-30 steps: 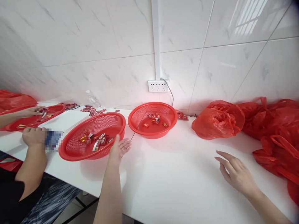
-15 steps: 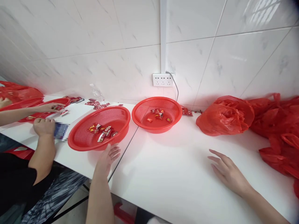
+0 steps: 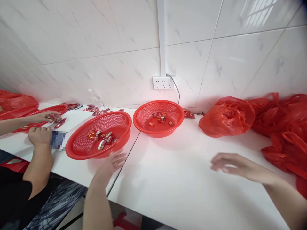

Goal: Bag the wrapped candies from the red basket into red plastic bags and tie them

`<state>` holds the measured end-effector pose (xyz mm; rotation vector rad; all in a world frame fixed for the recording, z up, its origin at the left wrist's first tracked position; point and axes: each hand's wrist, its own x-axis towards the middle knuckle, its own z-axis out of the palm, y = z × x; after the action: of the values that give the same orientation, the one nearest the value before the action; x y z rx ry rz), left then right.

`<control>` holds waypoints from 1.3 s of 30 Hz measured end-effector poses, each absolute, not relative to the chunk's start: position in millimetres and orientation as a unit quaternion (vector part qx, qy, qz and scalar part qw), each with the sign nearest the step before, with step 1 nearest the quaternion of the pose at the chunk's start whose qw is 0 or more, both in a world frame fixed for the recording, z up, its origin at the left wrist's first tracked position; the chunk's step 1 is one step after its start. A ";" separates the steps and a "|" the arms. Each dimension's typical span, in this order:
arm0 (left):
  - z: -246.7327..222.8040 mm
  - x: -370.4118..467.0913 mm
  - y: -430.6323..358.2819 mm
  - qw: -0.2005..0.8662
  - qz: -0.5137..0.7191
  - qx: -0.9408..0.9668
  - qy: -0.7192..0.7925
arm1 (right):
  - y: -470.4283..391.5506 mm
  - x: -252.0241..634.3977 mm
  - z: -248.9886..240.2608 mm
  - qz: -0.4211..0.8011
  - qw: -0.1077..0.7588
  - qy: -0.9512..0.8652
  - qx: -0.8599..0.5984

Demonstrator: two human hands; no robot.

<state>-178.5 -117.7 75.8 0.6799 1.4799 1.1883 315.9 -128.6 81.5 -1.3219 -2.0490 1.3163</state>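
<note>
My left hand (image 3: 109,166) is open and holds nothing, its fingers near the lower right rim of the left red basket (image 3: 79,150). Wrapped sweets (image 3: 104,140) lie inside that basket. To its right stands a second red basket (image 3: 158,130) holding several small wrapped candies (image 3: 161,118). Over the white table (image 3: 177,172) my right hand (image 3: 230,164) hovers with nothing in it, fingers apart and slightly blurred. Beyond it sits a bulging red plastic bag (image 3: 225,118).
More red bags (image 3: 283,118) are piled at the right. A person's hand (image 3: 39,135) and forearms reach in from the left, near more red baskets. A clear bottle (image 3: 96,98), red packets (image 3: 99,111) and a wall socket (image 3: 163,83) are at the back.
My right hand has turned and its fingers have curled a little. My left hand has moved slightly. The whole view has shifted a little.
</note>
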 end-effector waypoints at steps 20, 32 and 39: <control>51.7 -171.1 -90.1 0.475 0.651 0.108 0.582 | 5.1 141.6 67.1 0.022 0.246 -0.901 -0.355; 52.9 -174.8 -83.5 0.365 0.753 0.085 0.541 | 2.3 149.9 36.2 -0.074 0.242 -0.881 -0.398; 40.9 -123.0 -75.6 0.356 0.701 0.185 0.590 | -10.0 216.4 75.6 -0.087 0.357 -0.824 -0.432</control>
<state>-123.0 -75.6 40.9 0.4778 1.5252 1.8099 216.4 -10.0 75.6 -1.1152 -2.1264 -0.2245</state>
